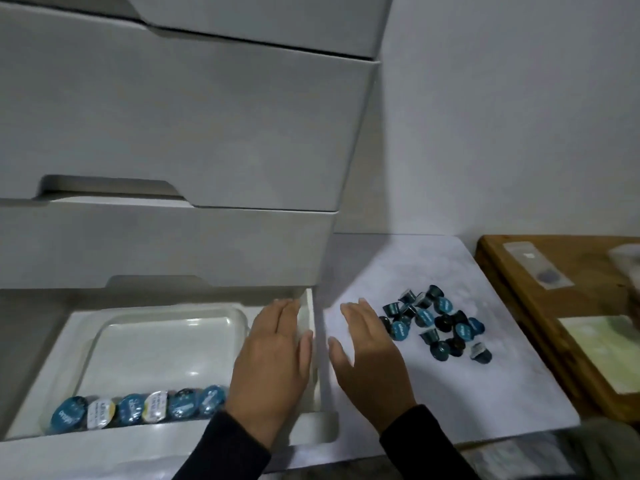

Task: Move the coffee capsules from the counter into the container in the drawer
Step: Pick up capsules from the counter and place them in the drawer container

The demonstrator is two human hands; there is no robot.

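Note:
Several dark blue coffee capsules [437, 323] lie in a loose pile on the white counter [450, 386], right of centre. The bottom drawer [166, 441] stands pulled out at lower left. Inside it sits a clear plastic container [166, 348] with a row of several blue and white capsules [138, 410] along its near wall. My left hand [273, 368] hovers flat over the drawer's right edge, fingers apart, holding nothing. My right hand [367, 358] is spread over the counter just left of the pile, its fingertips close to the nearest capsules, also holding nothing.
White closed drawers [173, 140] stack above the open one. A wooden board [554, 306] with a pale sheet and a small packet lies at the right, beside the counter. A white wall [519, 116] stands behind.

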